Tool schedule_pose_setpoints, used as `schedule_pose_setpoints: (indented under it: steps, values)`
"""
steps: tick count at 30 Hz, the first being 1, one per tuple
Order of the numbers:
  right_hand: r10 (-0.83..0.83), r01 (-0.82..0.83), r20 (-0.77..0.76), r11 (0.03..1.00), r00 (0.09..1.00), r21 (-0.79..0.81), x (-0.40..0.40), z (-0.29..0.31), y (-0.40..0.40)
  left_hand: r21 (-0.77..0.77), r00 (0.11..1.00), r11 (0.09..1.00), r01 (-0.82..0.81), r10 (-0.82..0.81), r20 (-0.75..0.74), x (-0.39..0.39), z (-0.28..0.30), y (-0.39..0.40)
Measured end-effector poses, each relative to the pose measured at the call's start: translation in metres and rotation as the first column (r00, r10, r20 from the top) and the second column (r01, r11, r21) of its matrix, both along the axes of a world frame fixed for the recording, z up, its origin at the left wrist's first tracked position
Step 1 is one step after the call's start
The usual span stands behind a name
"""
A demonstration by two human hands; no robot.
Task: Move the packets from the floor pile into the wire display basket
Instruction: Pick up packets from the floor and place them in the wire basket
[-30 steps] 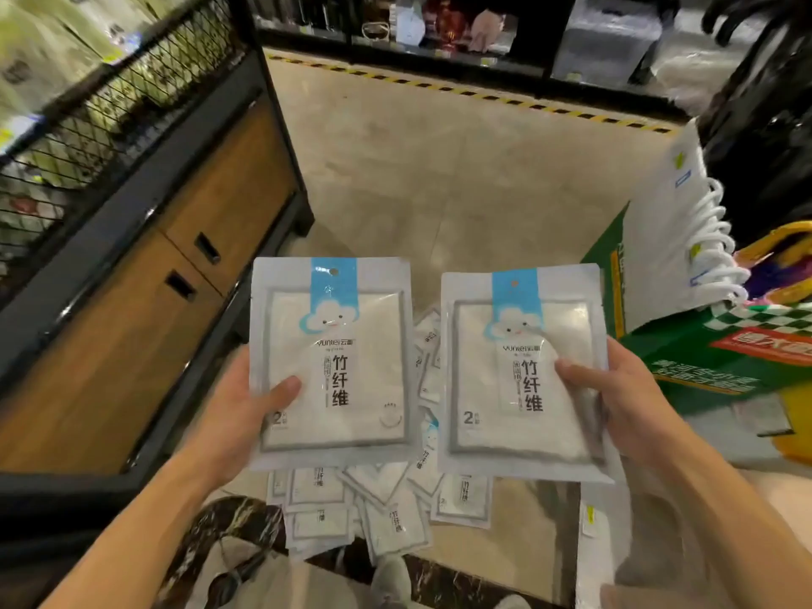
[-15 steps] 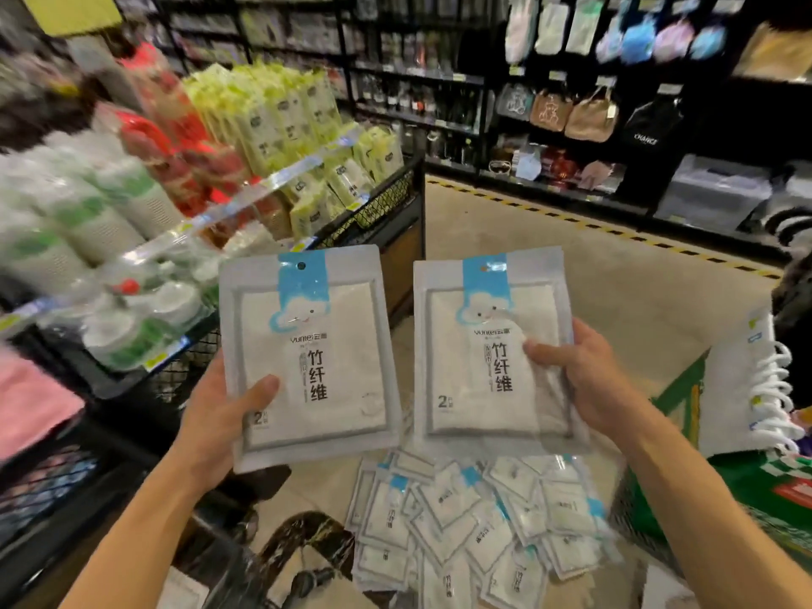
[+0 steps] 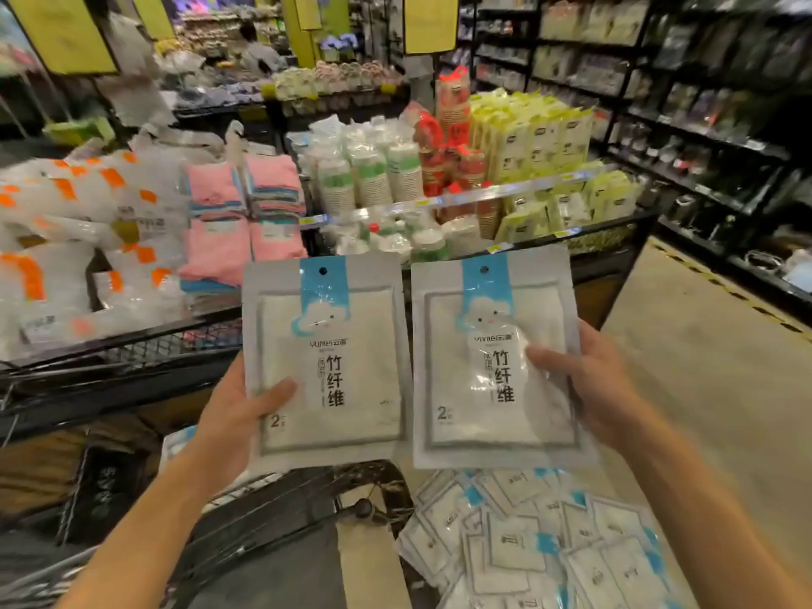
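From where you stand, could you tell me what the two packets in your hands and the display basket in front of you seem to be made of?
The left packet and right packet look like glossy clear plastic film: glare streaks, a pale cloth showing through.
The wire display basket looks like black-coated metal mesh, matte, though the coating is a guess.

Two flat white packets, each with a blue header strip, cloud face and black characters — held upright, side by side, nearly touching: left packet (image 3: 325, 367) and right packet (image 3: 492, 367). Floor pile (image 3: 540, 547) of matching packets lower right, overlapping at odd angles. Black wire display basket (image 3: 145, 349) behind — left of the packets.
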State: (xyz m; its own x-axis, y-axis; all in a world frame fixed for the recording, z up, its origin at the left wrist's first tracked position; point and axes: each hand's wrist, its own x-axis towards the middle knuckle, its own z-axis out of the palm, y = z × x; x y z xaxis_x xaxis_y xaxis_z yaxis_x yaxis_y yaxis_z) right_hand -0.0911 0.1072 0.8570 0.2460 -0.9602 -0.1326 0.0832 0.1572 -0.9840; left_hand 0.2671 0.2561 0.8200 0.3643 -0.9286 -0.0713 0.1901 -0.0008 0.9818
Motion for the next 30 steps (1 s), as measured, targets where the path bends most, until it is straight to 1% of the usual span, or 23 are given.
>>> schedule_pose_setpoints:
  steps: [3,5,7,16,23,30]
  values:
    - [0.093,-0.094,-0.023,0.996,0.995,-0.006,0.040,-0.002,0.008,0.029,0.995,0.995,-0.093,0.094,-0.020,0.022,0.003,0.046]
    - [0.152,-0.153,-0.026,0.988,0.988,-0.009,0.072,-0.001,0.014,0.047,0.988,0.987,-0.155,0.155,-0.004,0.038,0.008,0.076]
    - [0.198,-0.199,-0.041,0.980,0.979,-0.017,0.105,0.000,0.021,0.032,0.978,0.977,-0.210,0.210,0.011,0.060,0.010,0.103]
    - [0.413,-0.422,-0.130,0.905,0.901,-0.048,0.266,-0.005,0.067,0.054,0.939,0.938,-0.343,0.341,0.043,0.178,-0.011,0.206]
    - [0.459,-0.456,-0.132,0.888,0.878,0.054,0.354,-0.032,0.086,0.126,0.884,0.879,-0.460,0.466,-0.019,0.247,-0.043,0.248]
    - [0.462,-0.448,-0.222,0.887,0.859,0.114,0.400,-0.071,0.067,0.255,0.821,0.802,-0.540,0.569,-0.051,0.292,-0.087,0.244]
